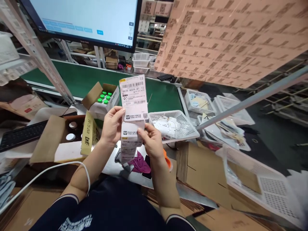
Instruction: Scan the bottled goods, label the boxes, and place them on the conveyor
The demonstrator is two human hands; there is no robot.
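A strip of printed shipping labels (pixel 133 96) with barcodes hangs between my two hands, its lower part folding down toward the table. My left hand (pixel 112 125) pinches its left edge with thumb and fingers. On the right edge, a little lower, my right hand (pixel 152 139) grips the same strip. Below the labels lie a purple cloth (pixel 140 163), a dark phone-like object (pixel 147 170) and an orange tape roll (pixel 167 159), partly covered by my right forearm.
An open carton of green-capped bottles (pixel 109 98) and a box with white-capped bottles (pixel 70 137) stand at left. A white basket (pixel 190 133) sits right of my hands. Flat cardboard (pixel 202 173) leans at right. A monitor (pixel 84 19) and a green conveyor (pixel 163 96) are beyond.
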